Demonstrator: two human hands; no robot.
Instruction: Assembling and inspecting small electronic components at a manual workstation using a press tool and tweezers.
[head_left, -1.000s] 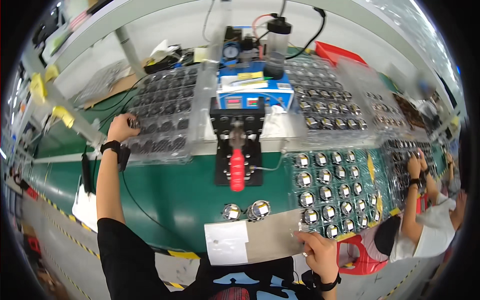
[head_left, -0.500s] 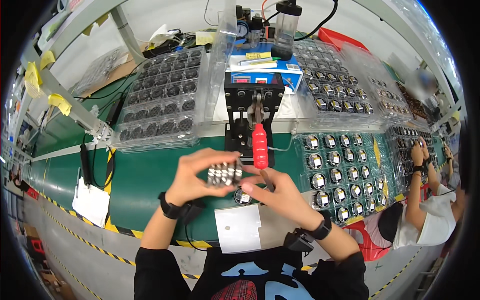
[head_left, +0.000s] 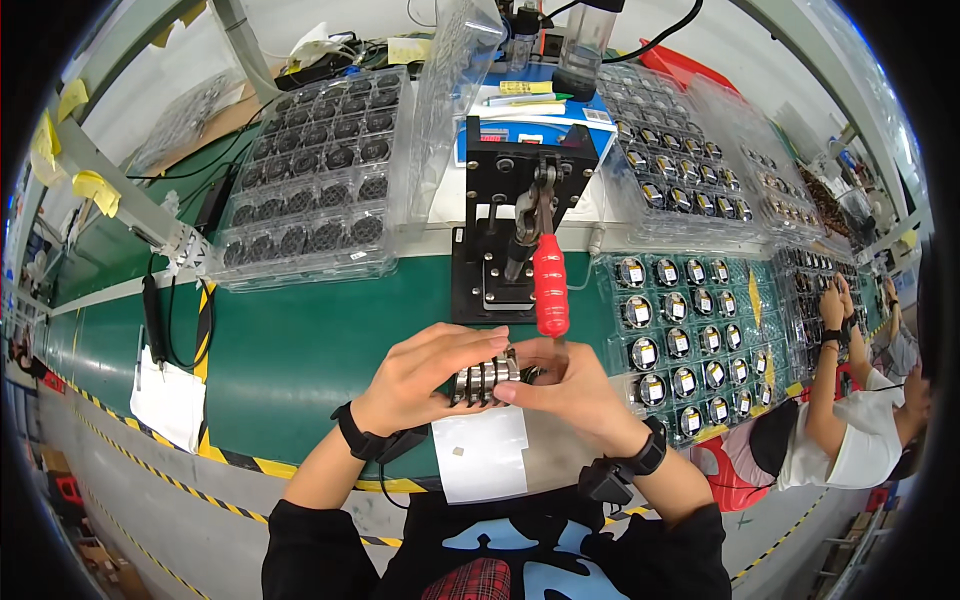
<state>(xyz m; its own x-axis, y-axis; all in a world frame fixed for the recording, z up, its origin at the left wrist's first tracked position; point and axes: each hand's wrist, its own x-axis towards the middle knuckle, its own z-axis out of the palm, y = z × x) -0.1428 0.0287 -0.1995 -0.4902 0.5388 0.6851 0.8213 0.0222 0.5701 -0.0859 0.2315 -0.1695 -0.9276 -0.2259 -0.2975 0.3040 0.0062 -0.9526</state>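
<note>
While both hands meet at the centre of the frame, I record the left hand (head_left: pixel 412 382) and the right hand (head_left: pixel 580 396) grasping one stack of round metal parts (head_left: pixel 484 382) between them. I judge slippage the chief risk: the stack lies on its side, its parts look separate, and uneven pressure from the two ends could let one slide out onto the worktop (head_left: pixel 290 345) or the white sheet (head_left: pixel 480 468) at lower centre. A secondary risk is contact: the red handle (head_left: pixel 551 288) of the black press (head_left: pixel 500 150) stands just above the right hand in the frame, and a careless lift could knock it.

As to position, the stack lies across the grip, left fingers over its upper edge, right thumb against its right portion. The remaining right fingers are partly hidden; I cannot tell their hold.
</note>
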